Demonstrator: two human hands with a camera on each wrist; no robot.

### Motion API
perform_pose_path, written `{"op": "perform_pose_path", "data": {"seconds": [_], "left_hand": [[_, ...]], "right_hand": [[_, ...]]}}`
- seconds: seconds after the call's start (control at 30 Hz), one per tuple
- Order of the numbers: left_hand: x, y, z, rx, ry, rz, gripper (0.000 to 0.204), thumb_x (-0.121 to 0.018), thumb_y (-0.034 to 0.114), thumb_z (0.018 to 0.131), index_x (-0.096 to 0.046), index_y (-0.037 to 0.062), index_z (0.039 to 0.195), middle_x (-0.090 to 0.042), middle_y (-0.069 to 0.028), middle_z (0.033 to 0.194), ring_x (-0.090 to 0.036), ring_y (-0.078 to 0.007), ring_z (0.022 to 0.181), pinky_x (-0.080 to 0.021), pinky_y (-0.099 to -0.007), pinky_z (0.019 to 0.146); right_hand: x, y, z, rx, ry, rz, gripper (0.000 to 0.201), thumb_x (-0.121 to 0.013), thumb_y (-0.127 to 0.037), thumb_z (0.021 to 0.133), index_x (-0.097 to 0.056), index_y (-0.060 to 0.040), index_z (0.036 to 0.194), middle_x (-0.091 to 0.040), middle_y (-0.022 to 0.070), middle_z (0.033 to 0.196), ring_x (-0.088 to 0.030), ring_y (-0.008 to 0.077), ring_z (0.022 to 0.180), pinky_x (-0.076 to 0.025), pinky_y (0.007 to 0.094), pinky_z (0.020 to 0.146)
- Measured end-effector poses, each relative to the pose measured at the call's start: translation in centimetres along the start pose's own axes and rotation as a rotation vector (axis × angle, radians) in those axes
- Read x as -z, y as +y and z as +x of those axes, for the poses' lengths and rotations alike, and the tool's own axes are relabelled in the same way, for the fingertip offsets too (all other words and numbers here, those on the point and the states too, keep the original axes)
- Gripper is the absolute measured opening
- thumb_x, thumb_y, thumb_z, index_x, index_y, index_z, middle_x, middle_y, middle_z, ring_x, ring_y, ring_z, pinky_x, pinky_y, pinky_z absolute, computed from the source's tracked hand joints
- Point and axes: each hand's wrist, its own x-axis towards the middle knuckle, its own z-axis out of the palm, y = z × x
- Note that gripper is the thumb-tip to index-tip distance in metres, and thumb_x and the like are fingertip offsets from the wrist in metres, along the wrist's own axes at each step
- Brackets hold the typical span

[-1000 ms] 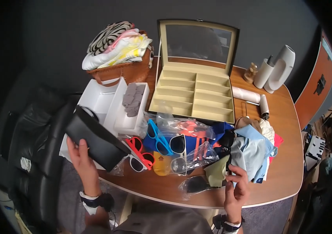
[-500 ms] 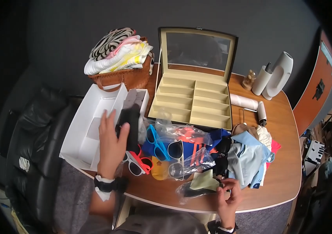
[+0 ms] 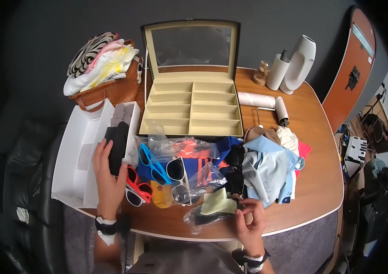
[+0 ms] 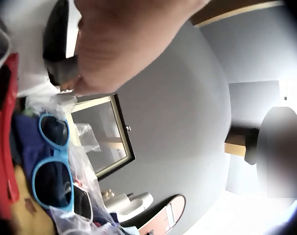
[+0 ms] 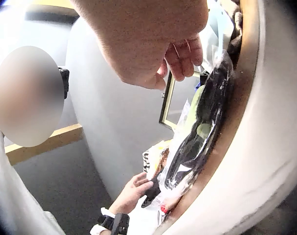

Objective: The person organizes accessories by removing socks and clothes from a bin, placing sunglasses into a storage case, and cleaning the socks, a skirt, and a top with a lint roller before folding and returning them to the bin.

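Note:
My left hand (image 3: pixel 107 182) rests at a long black case (image 3: pixel 117 146) in the narrow compartment of the white box. Its fingers extend along the case's left side, the thumb beside the near right end. The left wrist view shows part of the black case (image 4: pixel 55 39) beyond the palm. Close to the table's front edge, my right hand (image 3: pixel 251 221) hovers with loosely bent fingers beside a pale green cloth (image 3: pixel 217 203). The cloth lies on dark sunglasses in a clear bag (image 3: pixel 196 219). In the right wrist view the right fingers (image 5: pixel 182 63) show nothing held.
Blue sunglasses (image 3: pixel 153 164), red sunglasses (image 3: pixel 141 185) and white-framed sunglasses (image 3: pixel 175 171) crowd the middle. A compartment case (image 3: pixel 191 107) stands with its lid up behind them. Light blue fabric (image 3: pixel 267 169) is heaped right. A brown basket (image 3: pixel 121 89) holds folded cloths.
The left hand brought the black case from left of the white box down into its narrow compartment. The right hand and green cloth shifted left over the bagged sunglasses. The head view turned right.

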Motion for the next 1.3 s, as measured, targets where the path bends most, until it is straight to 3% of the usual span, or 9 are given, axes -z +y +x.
{"op": "perform_pose_path", "data": {"seconds": [0.1,0.13,0.23,0.37,0.5,0.67,0.93,1.17,1.3], "left_hand": [[-0.3,1.5,-3.1,-0.076,0.076,-0.364,0.028,-0.064,0.001,0.093,-0.064,-0.0001,0.121,-0.066,-0.0192,0.124,-0.063,-0.0359,0.118,-0.048,-0.0426,0.102],[-0.3,2.6,-4.4,-0.089,-0.013,-0.41,0.015,-0.065,0.001,0.094,-0.067,0.0006,0.109,-0.071,-0.0155,0.106,-0.068,-0.0322,0.099,-0.054,-0.0407,0.088],[-1.0,5.1,-6.8,-0.357,-0.36,-0.563,0.019,-0.068,-0.006,0.082,-0.073,0.0039,0.098,-0.071,-0.0097,0.096,-0.069,-0.0269,0.084,-0.055,-0.0364,0.076],[-1.8,3.9,-9.8,-0.298,-0.419,-0.585,0.019,-0.064,-0.008,0.08,-0.072,0.005,0.09,-0.068,-0.0079,0.086,-0.067,-0.0248,0.075,-0.053,-0.035,0.066],[-1.1,1.9,-12.4,0.003,-0.332,-0.669,0.015,-0.06,-0.007,0.081,-0.067,0.0048,0.086,-0.066,-0.0099,0.081,-0.065,-0.025,0.067,-0.049,-0.0318,0.059],[-1.6,2.0,-13.5,0.143,-0.45,-0.65,0.014,-0.058,-0.009,0.084,-0.067,0.0007,0.088,-0.065,-0.0098,0.08,-0.064,-0.0173,0.068,-0.048,-0.0273,0.06],[-1.0,1.6,-11.7,0.202,-0.637,-0.735,0.006,-0.068,0.003,0.092,-0.072,0.0049,0.096,-0.065,-0.0009,0.074,-0.055,-0.0069,0.057,-0.041,-0.0229,0.053],[-1.1,0.6,-12.0,0.237,-0.613,-0.758,0.015,-0.072,0.012,0.093,-0.063,0.0026,0.085,-0.053,-0.0091,0.064,-0.054,-0.0173,0.054,-0.042,-0.0313,0.053],[-1.3,0.4,-12.2,0.221,-0.593,-0.715,0.019,-0.071,0.01,0.092,-0.061,0.0012,0.079,-0.052,-0.009,0.062,-0.052,-0.0169,0.053,-0.04,-0.0307,0.052]], "right_hand": [[-0.1,0.0,0.2,0.077,-0.001,-0.034,0.017,-0.072,0.004,0.084,-0.065,-0.0004,0.099,-0.07,0.0164,0.105,-0.064,0.0328,0.095,-0.049,0.0388,0.086],[-0.1,0.0,0.2,0.101,-0.006,-0.05,0.019,-0.071,0.004,0.083,-0.066,-0.0007,0.101,-0.07,0.0161,0.104,-0.064,0.0331,0.096,-0.049,0.0392,0.086],[0.0,-0.1,0.3,0.169,-0.105,-0.155,0.024,-0.071,0.004,0.081,-0.067,-0.0021,0.104,-0.071,0.0138,0.104,-0.064,0.0332,0.096,-0.047,0.0403,0.088],[-0.2,-1.0,1.0,0.264,-0.154,-0.205,0.023,-0.07,0.004,0.08,-0.067,-0.004,0.101,-0.07,0.0114,0.101,-0.063,0.031,0.095,-0.045,0.0404,0.085],[0.0,0.8,-1.2,0.071,-0.02,-0.183,0.018,-0.068,0.005,0.081,-0.067,-0.0043,0.097,-0.06,0.0118,0.086,-0.058,0.0327,0.084,-0.043,0.0419,0.079],[0.4,2.9,-3.2,-0.401,0.236,0.188,0.006,-0.058,-0.004,0.103,-0.063,-0.0013,0.103,-0.061,0.0015,0.09,-0.053,0.0076,0.082,-0.042,0.0233,0.074],[-0.6,4.6,-2.4,-0.324,0.254,0.201,0.009,-0.057,-0.005,0.104,-0.063,0.0014,0.103,-0.06,0.0009,0.093,-0.052,0.0075,0.084,-0.04,0.0218,0.075],[-0.5,4.1,-2.4,-0.366,0.244,0.158,0.007,-0.057,-0.002,0.103,-0.064,0.0006,0.103,-0.059,-0.0026,0.082,-0.05,0.0039,0.072,-0.039,0.0204,0.065],[-0.4,3.9,-2.4,-0.374,0.244,0.165,0.007,-0.059,0.0,0.102,-0.066,0.0,0.103,-0.058,-0.004,0.079,-0.047,0.0019,0.067,-0.036,0.0194,0.06]]}}
